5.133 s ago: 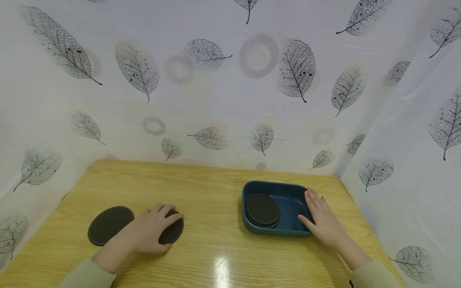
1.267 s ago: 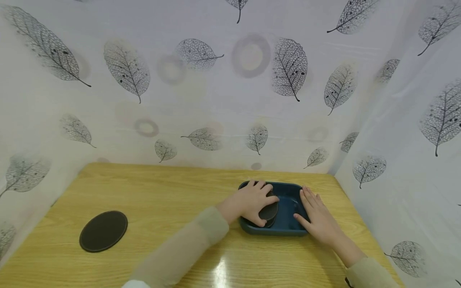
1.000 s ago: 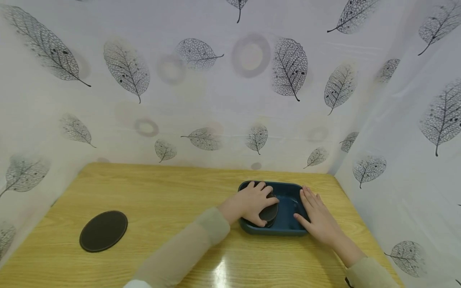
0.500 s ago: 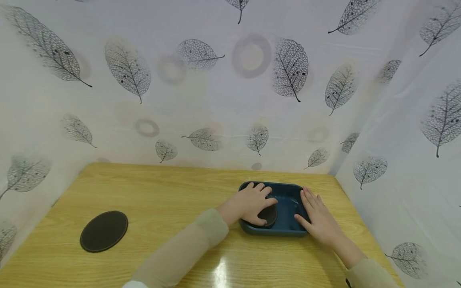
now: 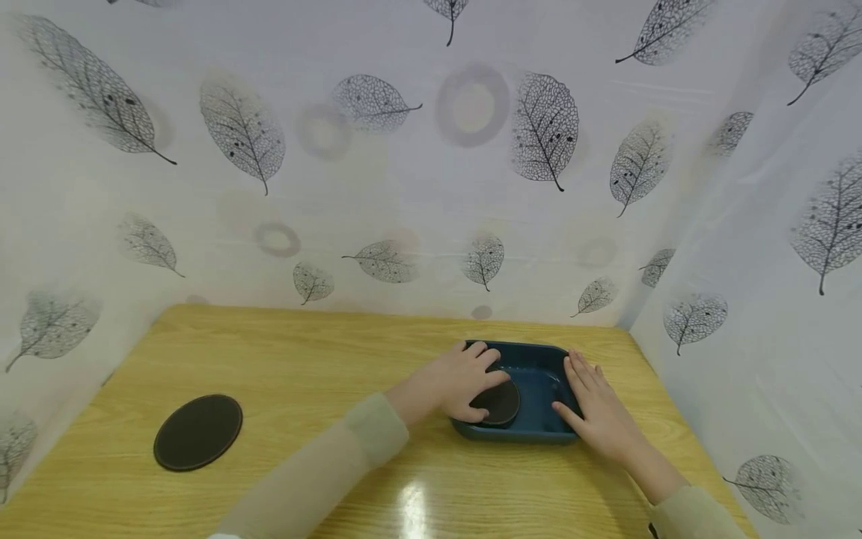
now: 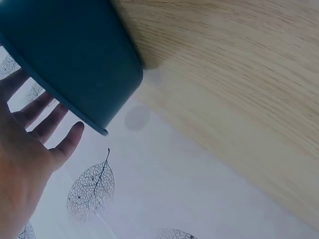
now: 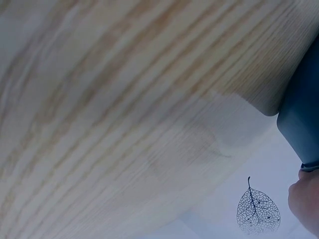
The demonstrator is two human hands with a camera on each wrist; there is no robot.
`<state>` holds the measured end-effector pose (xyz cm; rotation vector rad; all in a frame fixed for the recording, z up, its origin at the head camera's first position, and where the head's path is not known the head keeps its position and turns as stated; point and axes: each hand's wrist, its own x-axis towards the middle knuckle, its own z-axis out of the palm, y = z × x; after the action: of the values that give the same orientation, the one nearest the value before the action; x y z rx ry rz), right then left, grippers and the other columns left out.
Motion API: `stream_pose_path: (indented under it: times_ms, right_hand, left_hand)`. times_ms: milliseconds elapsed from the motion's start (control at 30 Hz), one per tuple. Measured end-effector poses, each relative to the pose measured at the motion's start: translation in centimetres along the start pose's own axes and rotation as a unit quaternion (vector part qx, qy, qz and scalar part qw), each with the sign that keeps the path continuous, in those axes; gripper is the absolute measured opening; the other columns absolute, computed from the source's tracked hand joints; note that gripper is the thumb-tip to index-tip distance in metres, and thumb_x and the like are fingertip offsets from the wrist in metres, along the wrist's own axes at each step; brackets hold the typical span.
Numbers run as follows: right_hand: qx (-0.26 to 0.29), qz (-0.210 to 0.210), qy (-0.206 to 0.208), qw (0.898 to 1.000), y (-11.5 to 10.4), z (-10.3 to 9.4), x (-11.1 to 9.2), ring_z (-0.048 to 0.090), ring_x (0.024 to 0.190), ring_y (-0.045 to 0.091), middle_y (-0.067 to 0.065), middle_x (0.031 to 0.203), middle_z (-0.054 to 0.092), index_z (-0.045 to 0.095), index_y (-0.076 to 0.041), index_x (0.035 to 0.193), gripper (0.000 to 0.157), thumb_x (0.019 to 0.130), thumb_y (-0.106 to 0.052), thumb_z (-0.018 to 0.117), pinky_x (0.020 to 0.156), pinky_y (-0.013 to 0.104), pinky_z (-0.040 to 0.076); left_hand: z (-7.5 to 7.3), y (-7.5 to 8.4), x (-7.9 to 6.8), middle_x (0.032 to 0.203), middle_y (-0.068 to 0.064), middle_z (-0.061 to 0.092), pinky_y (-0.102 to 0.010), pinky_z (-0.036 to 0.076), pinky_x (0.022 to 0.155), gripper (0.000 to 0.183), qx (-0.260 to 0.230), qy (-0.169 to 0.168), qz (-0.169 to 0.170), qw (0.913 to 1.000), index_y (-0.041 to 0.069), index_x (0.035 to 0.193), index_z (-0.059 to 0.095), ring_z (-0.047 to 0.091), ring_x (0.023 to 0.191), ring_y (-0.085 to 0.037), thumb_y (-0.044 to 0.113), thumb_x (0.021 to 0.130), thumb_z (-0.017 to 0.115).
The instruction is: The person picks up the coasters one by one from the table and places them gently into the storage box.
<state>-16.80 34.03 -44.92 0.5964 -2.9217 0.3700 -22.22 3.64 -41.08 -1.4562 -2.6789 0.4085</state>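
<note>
Inside the left end of the dark blue rectangular tub [image 5: 539, 433], a round black coaster [image 5: 502, 404] with a stitched-looking edge lies flat. My left hand [image 5: 461, 382] hovers over its left part, fingers spread and loosely bent, thumb near the coaster's front edge. In the left wrist view, the fingers of my left hand [image 6: 22, 149] show apart beyond the rim of the tub [image 6: 75, 64]. My right hand [image 5: 602, 415] rests on the tub's right rim with straight fingers, thumb over the inside. A second black coaster [image 5: 198, 433] lies on the table's left side.
The wood-grain table [image 5: 303, 352] carries the tub near its back right. A white curtain [image 5: 404, 187] printed with leaves hangs behind it and along both sides.
My left hand carried a coaster from the table into the tub, then let go and drew slightly back left, uncovering more of it. My right hand stays on the rim.
</note>
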Motion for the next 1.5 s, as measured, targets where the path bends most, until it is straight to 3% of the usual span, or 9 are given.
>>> stream_pose_path:
  times_ms: [167,433,700,1100,1500]
  right_hand:
    - [-0.005,-0.003,0.002,1.0,0.1,0.1,0.0,0.022,0.161,0.047,0.031,0.172,0.023,0.029,0.01,0.163,0.082,0.105,-0.038,0.063,0.136,0.042,-0.002]
    - [-0.004,-0.001,-0.002,1.0,0.0,0.0,0.1,0.021,0.162,0.046,0.031,0.172,0.023,0.029,0.01,0.162,0.083,0.105,-0.039,0.063,0.136,0.04,-0.004]
    - [-0.002,0.001,-0.005,1.0,-0.1,-0.1,0.3,0.022,0.161,0.048,0.031,0.172,0.022,0.029,0.011,0.162,0.082,0.105,-0.038,0.063,0.136,0.048,0.003]
    - [-0.01,-0.002,0.001,1.0,0.2,0.0,0.1,0.022,0.162,0.045,0.031,0.172,0.024,0.029,0.01,0.162,0.083,0.105,-0.039,0.063,0.135,0.036,-0.006]
    - [-0.01,-0.003,-0.001,1.0,0.1,0.0,0.0,0.022,0.162,0.045,0.029,0.173,0.022,0.029,0.01,0.162,0.083,0.105,-0.039,0.063,0.136,0.042,-0.001]
  left_hand:
    - [0.0,-0.5,-1.4,0.165,-0.005,0.042,-0.047,0.045,0.117,0.073,0.002,0.012,0.004,0.9999,0.033,0.163,0.041,0.045,0.148,-0.026,0.065,0.1,0.058]
    - [-0.1,-1.6,-4.7,0.16,-0.008,0.048,-0.054,0.047,0.115,0.07,-0.019,0.051,0.007,0.9985,0.029,0.159,0.049,0.048,0.145,-0.029,0.061,0.098,0.063]
    - [0.1,-2.7,-7.6,0.158,-0.01,0.051,-0.058,0.047,0.115,0.073,-0.044,0.057,-0.02,0.9972,0.025,0.155,0.054,0.049,0.145,-0.032,0.058,0.093,0.072]
    - [1.3,-4.1,-12.6,0.154,-0.014,0.053,-0.061,0.045,0.114,0.067,-0.081,0.083,-0.056,0.9917,0.019,0.152,0.057,0.05,0.142,-0.036,0.052,0.095,0.073]
    - [2.7,-5.7,-18.4,0.151,-0.018,0.056,-0.063,0.048,0.11,0.068,-0.089,0.112,-0.108,0.9837,0.014,0.146,0.062,0.055,0.137,-0.041,0.047,0.089,0.081]
